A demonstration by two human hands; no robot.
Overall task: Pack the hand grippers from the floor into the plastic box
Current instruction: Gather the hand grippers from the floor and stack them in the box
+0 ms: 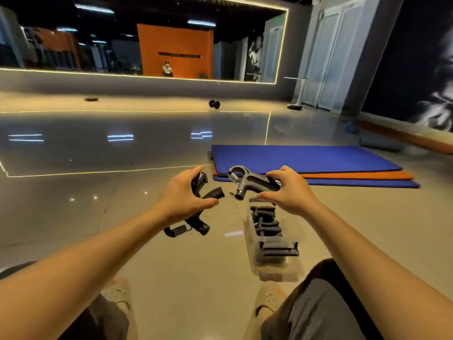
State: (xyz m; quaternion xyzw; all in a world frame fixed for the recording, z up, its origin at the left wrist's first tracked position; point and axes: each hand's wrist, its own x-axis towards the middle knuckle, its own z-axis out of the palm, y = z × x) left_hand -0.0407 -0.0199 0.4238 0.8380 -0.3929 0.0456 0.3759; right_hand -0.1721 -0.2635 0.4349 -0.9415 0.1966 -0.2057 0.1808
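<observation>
While the person sits with knees apart on the glossy floor (171,266), each hand holds one hand gripper out in front. The left hand (181,195) curls its fingers and thumb round a black hand gripper (213,192), whose two handles splay toward the middle and whose coiled spring hangs at the near end, below the wrist; whether that spring touches the floor cannot be told. The right hand (289,190) grips a grey hand gripper (247,182) by the handle ends, its spring and looped head pointing left, its body clear of the floor and just above the far end of the plastic box (277,276). This clear box lies on the floor between the person's legs, nearer the right knee, long side running away from the viewer – several dark packed grippers (267,229) lie inside it in a row. Beyond the hands, a stack of blue and orange mats (306,158) lies flat. Farther off, a dumbbell (214,104) rests near a long wall mirror (147,38) edged with a light strip.
</observation>
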